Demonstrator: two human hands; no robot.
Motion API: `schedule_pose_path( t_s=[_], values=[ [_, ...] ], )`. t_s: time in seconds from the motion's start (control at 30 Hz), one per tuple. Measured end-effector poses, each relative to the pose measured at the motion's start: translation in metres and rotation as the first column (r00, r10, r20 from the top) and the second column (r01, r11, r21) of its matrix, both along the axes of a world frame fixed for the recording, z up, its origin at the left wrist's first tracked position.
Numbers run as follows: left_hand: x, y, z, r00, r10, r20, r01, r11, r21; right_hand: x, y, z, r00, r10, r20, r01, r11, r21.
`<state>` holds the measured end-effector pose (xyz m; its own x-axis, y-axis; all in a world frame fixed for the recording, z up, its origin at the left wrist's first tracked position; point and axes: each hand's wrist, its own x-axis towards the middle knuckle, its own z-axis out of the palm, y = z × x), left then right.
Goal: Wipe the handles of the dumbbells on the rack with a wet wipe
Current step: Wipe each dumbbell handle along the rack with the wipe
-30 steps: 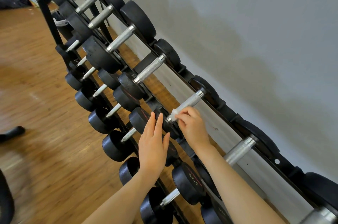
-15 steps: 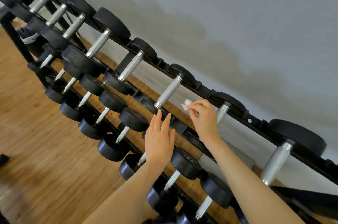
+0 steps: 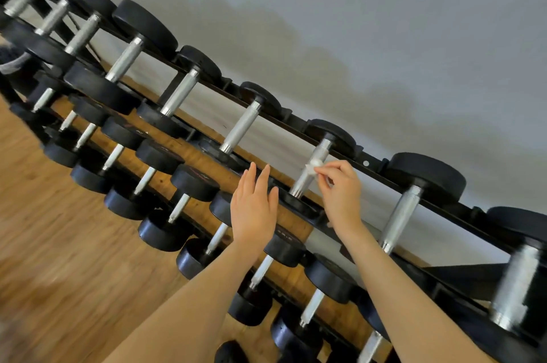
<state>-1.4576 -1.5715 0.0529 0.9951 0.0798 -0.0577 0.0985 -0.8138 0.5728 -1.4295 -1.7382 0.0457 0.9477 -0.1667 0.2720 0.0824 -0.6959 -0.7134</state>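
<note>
Wet wipe [image 3: 314, 165] now against next handle [image 3: 310, 170], in right hand [image 3: 340, 185].

- Right hand [image 3: 340, 188] pinching a small white wet wipe [image 3: 314, 165] against a shiny dumbbell handle [image 3: 310, 168] on the top row.
- Left hand [image 3: 253, 208] flat and loose, fingers [image 3: 260, 182] straight, held up in front of the black rack [image 3: 299, 118], gripping nothing.
- Lots of black dumbbells with silver handles in slanted rows, big ones up top, smaller ones lower down.
- Grey wall [image 3: 355, 22] behind, brown wood floor [image 3: 44, 229] below.
</note>
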Motion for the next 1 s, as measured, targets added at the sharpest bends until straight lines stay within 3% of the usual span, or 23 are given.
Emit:
schedule_pose_path(
  t_s=[0.3,0.73,0.83,0.9,1.0],
  values=[
    [0.018,-0.052,-0.016,0.985,0.156,-0.071,-0.161,0.983,-0.084,0.023,-0.031,-0.013,0.999,0.043,-0.004,-0.043,0.999,0.025],
    [0.016,-0.067,-0.036,0.966,0.259,-0.023,-0.26,0.96,-0.1,0.044,-0.014,-0.031,0.993,-0.115,0.03,0.095,0.919,0.382],
    [0.016,-0.067,-0.037,0.965,0.263,-0.021,-0.263,0.961,-0.086,0.044,-0.017,-0.034,0.996,-0.067,0.055,0.048,0.957,0.287],
    [0.016,-0.067,-0.037,0.963,0.267,-0.026,-0.268,0.96,-0.083,0.041,-0.017,-0.037,0.993,0.045,0.108,-0.055,0.994,0.094],
    [0.016,-0.066,-0.036,0.965,0.259,-0.032,-0.261,0.962,-0.081,0.045,-0.019,-0.037,0.975,0.178,0.131,-0.148,0.967,-0.206]
  ],
)
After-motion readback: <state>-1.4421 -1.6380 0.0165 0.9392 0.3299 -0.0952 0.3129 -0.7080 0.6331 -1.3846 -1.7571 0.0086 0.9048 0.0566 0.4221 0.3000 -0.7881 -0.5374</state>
